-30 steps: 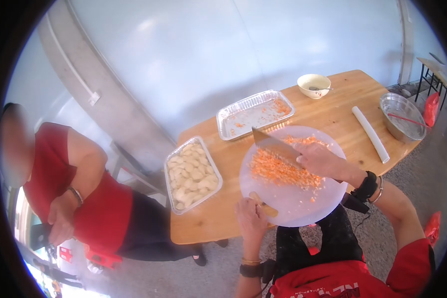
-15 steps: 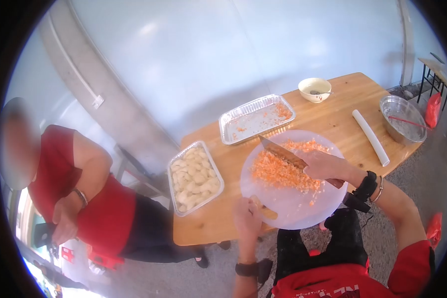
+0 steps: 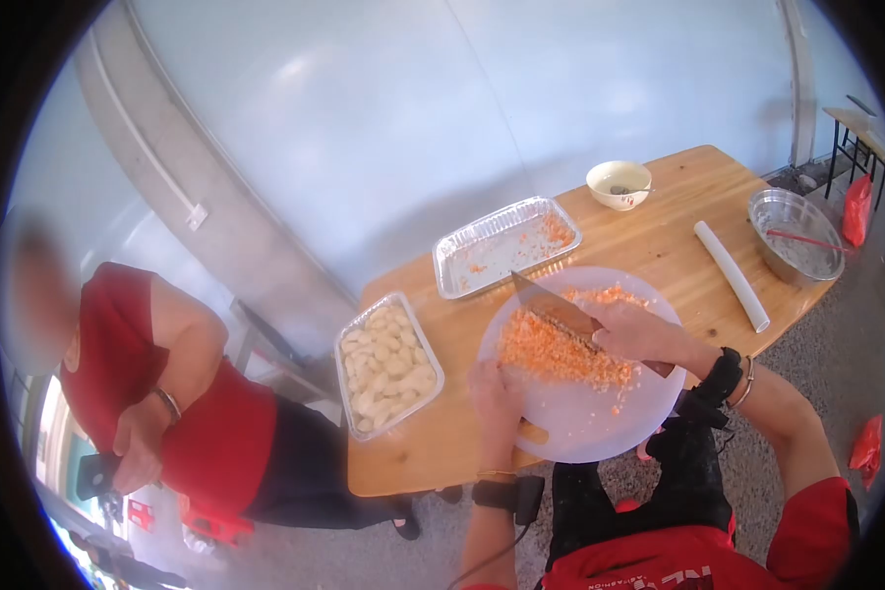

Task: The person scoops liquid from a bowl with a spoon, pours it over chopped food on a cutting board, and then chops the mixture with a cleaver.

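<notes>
My right hand (image 3: 634, 331) is closed round the handle of a broad-bladed kitchen knife (image 3: 549, 303), which slants across a heap of chopped carrot (image 3: 570, 356). The carrot lies on a round white cutting board (image 3: 570, 423) with a handle slot at its near left. At the board's left edge my left hand (image 3: 498, 398) is closed on the rim, its fingertips by the carrot; the fingers are partly hard to make out.
Left of the board is a foil tray (image 3: 433, 395) of pale dumpling-like pieces. Behind stand another foil tray (image 3: 444, 265) with carrot bits and a bowl (image 3: 619, 200). A white rolling pin (image 3: 731, 275) and a metal basin (image 3: 806, 265) lie right. A person (image 3: 202, 433) stands left.
My left hand has moved forward along the board's left edge, away from the handle slot. The knife stays over the carrot in my right hand. The view has shifted slightly.
</notes>
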{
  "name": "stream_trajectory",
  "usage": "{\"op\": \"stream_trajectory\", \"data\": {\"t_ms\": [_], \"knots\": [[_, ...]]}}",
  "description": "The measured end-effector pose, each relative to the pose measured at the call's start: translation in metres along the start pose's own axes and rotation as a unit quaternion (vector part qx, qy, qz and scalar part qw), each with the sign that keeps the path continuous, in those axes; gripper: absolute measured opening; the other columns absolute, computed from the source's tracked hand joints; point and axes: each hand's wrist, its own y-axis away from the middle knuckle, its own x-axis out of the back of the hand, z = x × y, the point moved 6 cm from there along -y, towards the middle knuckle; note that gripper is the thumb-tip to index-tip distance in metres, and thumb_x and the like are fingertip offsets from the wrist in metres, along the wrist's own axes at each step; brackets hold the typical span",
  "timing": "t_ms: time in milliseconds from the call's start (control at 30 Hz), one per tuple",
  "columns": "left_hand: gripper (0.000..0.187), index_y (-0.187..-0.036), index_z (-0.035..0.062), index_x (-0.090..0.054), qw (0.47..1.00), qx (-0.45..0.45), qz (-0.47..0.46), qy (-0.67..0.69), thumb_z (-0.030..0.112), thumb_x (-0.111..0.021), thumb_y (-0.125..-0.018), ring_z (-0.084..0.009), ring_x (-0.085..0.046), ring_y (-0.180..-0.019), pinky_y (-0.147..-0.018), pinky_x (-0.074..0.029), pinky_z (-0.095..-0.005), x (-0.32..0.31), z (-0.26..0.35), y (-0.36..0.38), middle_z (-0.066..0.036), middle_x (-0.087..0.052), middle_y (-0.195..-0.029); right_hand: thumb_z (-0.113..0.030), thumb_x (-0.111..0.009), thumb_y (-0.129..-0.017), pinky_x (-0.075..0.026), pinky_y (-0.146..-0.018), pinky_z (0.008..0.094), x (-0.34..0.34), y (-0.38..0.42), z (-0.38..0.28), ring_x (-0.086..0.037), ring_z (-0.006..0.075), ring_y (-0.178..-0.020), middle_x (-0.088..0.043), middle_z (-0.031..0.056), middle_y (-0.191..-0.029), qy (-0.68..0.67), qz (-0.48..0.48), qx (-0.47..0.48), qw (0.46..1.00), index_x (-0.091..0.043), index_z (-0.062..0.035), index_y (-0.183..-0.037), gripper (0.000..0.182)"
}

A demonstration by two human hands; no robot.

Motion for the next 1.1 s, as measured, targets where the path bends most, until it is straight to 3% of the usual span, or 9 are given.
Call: {"op": "stream_trajectory", "data": {"t_ms": [267,400,500,600,667,767,867,1000,1100], "knots": [[0.014,-0.087,0.0,-0.053,1.0,-0.003,0.027,0.005,0.004,-0.054,-0.074,-0.0369,-0.049,-0.088,-0.079,-0.04,-0.0446,-0.001,-0.007,0.0,-0.018,-0.054,-0.09,-0.005,-0.046,-0.079,-0.046,-0.077,0.0424,-0.009,0.0,0.001,-0.058,0.0379,-0.085,-0.06,0.0239,-0.086,0.012,-0.003,-0.007,1.0,-0.036,-0.0014,-0.134,0.056],[0.013,-0.087,0.0004,-0.054,0.999,-0.009,0.03,0.012,0.003,-0.054,-0.074,-0.0368,-0.05,-0.088,-0.078,-0.04,-0.0447,-0.001,-0.008,0.0,-0.018,-0.054,-0.089,-0.005,-0.045,-0.079,-0.046,-0.077,0.0429,0.004,0.001,-0.007,-0.058,0.0383,-0.085,-0.059,0.0242,-0.086,-0.017,-0.012,-0.013,1.0,-0.036,0.0022,-0.132,0.054],[0.014,-0.086,0.0013,-0.055,0.999,-0.01,0.033,0.006,0.003,-0.055,-0.072,-0.0354,-0.051,-0.088,-0.078,-0.041,-0.0433,-0.002,-0.008,0.0,-0.017,-0.055,-0.089,-0.006,-0.045,-0.079,-0.045,-0.077,0.0432,0.006,0.002,-0.008,-0.058,0.0383,-0.085,-0.059,0.0243,-0.087,-0.013,0.036,0.022,0.999,-0.036,0.0026,-0.131,0.054],[0.014,-0.085,0.0024,-0.057,0.999,-0.021,0.038,0.002,0.004,-0.056,-0.071,-0.0339,-0.052,-0.088,-0.078,-0.042,-0.0418,-0.002,-0.013,-0.001,-0.015,-0.055,-0.089,-0.007,-0.046,-0.08,-0.045,-0.075,0.0437,0.002,0.003,-0.007,-0.058,0.0387,-0.083,-0.058,0.025,-0.085,-0.03,-0.048,-0.024,0.998,-0.037,0.0018,-0.132,0.054],[0.014,-0.085,0.0026,-0.057,0.999,-0.03,0.036,0.007,0.004,-0.056,-0.071,-0.0339,-0.052,-0.088,-0.079,-0.041,-0.0417,-0.005,-0.011,0.004,-0.015,-0.055,-0.089,-0.008,-0.047,-0.08,-0.045,-0.075,0.0436,0.01,0.004,-0.015,-0.058,0.0391,-0.082,-0.059,0.0261,-0.085,-0.034,0.019,0.047,0.998,-0.036,0.0012,-0.132,0.054],[0.015,-0.088,0.0008,-0.053,1.0,-0.006,0.019,0.0,0.003,-0.054,-0.073,-0.0376,-0.05,-0.088,-0.078,-0.04,-0.0447,-0.002,-0.006,-0.002,-0.018,-0.053,-0.089,-0.007,-0.047,-0.08,-0.045,-0.075,0.044,0.004,0.004,-0.018,-0.059,0.0392,-0.082,-0.059,0.0264,-0.085,-0.049,0.031,0.04,0.997,-0.036,0.0009,-0.132,0.054],[0.015,-0.088,0.0008,-0.053,1.0,-0.016,0.018,-0.007,0.002,-0.054,-0.073,-0.0375,-0.05,-0.088,-0.077,-0.04,-0.0445,-0.002,-0.008,0.001,-0.018,-0.053,-0.088,-0.006,-0.047,-0.08,-0.045,-0.076,0.044,-0.013,0.002,-0.011,-0.059,0.0386,-0.082,-0.059,0.0259,-0.087,0.021,-0.019,0.031,0.999,-0.034,0.0,-0.134,0.056],[0.014,-0.087,0.0006,-0.053,1.0,-0.016,0.025,0.007,0.003,-0.053,-0.073,-0.0375,-0.049,-0.087,-0.078,-0.04,-0.0447,-0.002,-0.006,0.0,-0.018,-0.053,-0.088,-0.006,-0.047,-0.08,-0.046,-0.076,0.0442,0.001,0.003,-0.014,-0.059,0.0385,-0.082,-0.059,0.026,-0.089,-0.031,-0.038,0.005,0.999,-0.035,0.0018,-0.133,0.055],[0.014,-0.086,0.0007,-0.053,1.0,-0.006,0.026,0.001,0.003,-0.053,-0.073,-0.0374,-0.049,-0.087,-0.078,-0.04,-0.045,-0.005,-0.008,-0.001,-0.018,-0.053,-0.088,-0.006,-0.046,-0.08,-0.046,-0.076,0.0442,0.003,0.006,-0.007,-0.059,0.0386,-0.082,-0.059,0.0253,-0.088,-0.026,0.051,0.042,0.997,-0.038,0.0022,-0.131,0.052]]}}
